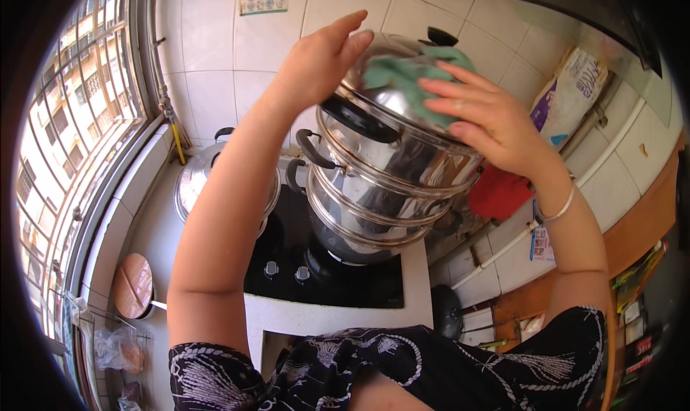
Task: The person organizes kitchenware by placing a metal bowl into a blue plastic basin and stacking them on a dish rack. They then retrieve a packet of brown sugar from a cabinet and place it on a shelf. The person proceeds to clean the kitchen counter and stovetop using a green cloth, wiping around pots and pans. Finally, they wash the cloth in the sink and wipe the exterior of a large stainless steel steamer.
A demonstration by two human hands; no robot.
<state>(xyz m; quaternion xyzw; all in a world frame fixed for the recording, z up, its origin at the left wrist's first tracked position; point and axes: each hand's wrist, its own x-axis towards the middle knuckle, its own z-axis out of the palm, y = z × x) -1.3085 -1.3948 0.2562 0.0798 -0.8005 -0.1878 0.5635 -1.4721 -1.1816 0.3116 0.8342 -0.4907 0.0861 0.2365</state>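
Note:
A tall stainless-steel steamer pot [383, 195] with stacked tiers stands on the black glass gas hob [356, 292]. Its shiny domed lid [353, 76] is at the top. Against the lid, my right hand [485, 117] presses a green cloth [404, 79] under spread fingers; the cloth is blurred. My left hand [318, 60] is at the lid's left side, thumb and fingers apart, with nothing seen in it. Whether it touches the lid I cannot tell. A black side handle [361, 120] juts towards me below the lid, and another black handle [442, 36] shows on the far side.
Left of the steamer sits a lidded steel pot [197, 179], partly behind my left arm. A round wooden-looking lid [133, 284] lies near the barred window [75, 114]. To the right are a red cloth [498, 192], a white-and-purple bag [571, 95] and a hanging black pan [446, 311].

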